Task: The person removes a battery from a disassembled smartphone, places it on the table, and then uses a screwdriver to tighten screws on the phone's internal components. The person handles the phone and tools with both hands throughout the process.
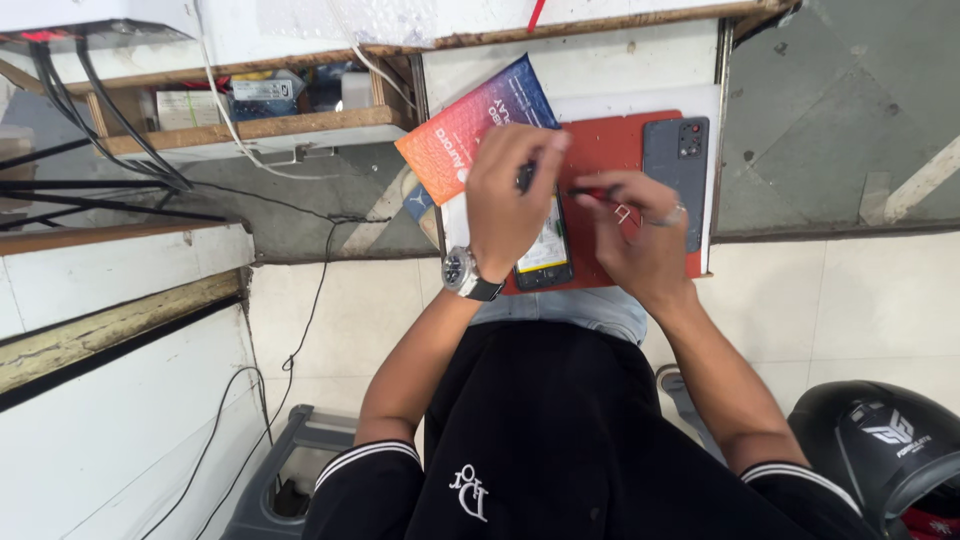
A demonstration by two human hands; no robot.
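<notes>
while the left hand (510,195) is pinching a dark slim tool (526,177) over the opened black smartphone (545,252) on the red rubber mat (610,150) | right hand (640,235) is pinching a thin red-handled tool (592,192) just right of the phone | risk: a slipping tip could be gouging exposed parts

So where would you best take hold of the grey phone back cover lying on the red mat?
Probably by its two long edges. The grey back cover lies flat on the red mat, camera cutout away from the person, its far half free. Come from above at that end; the right hand overlaps the near end.
</notes>
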